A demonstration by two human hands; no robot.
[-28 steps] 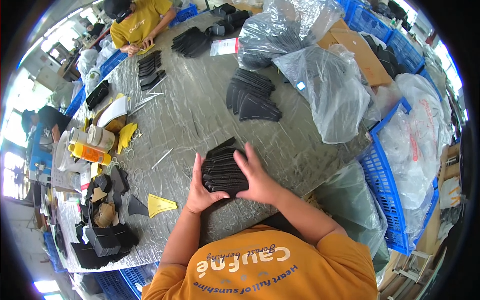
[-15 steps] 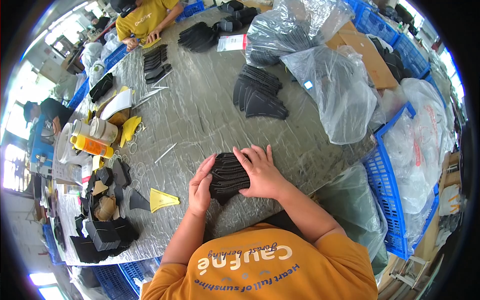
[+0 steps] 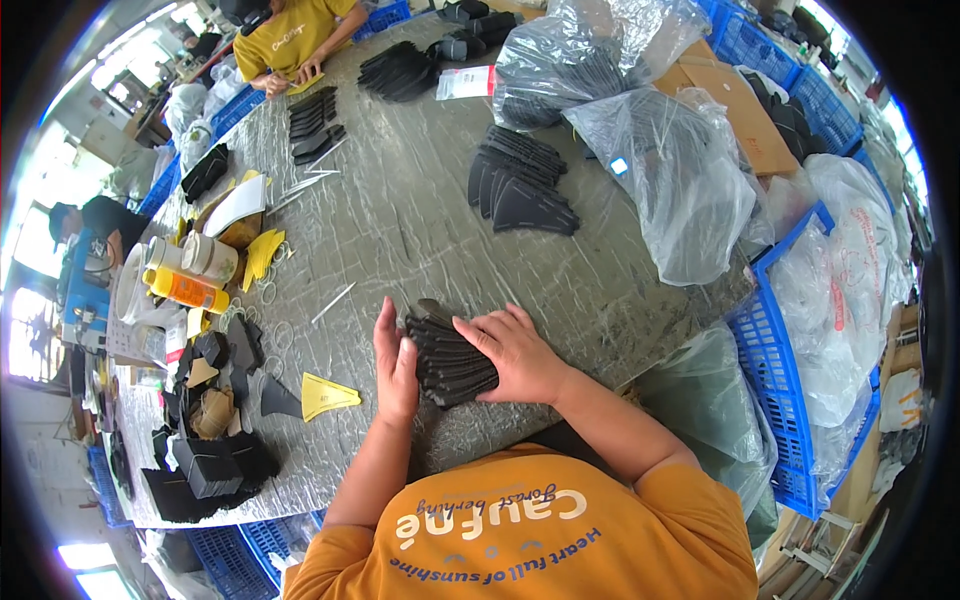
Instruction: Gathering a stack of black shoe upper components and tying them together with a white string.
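Stack of black pieces (image 3: 452, 362) sits lower centre of frame; right hand (image 3: 522, 356) grips its right side, left hand (image 3: 396, 372) unclenched alongside, contact unclear. I'd press both sides evenly, keeping layers aligned.

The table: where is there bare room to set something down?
Bare patches: the middle of the table, between the white stick and the fanned dark pieces; and right of the right hand, below the clear bag. Crowded: the far right, and the left side around the yellow bottle and white jars.
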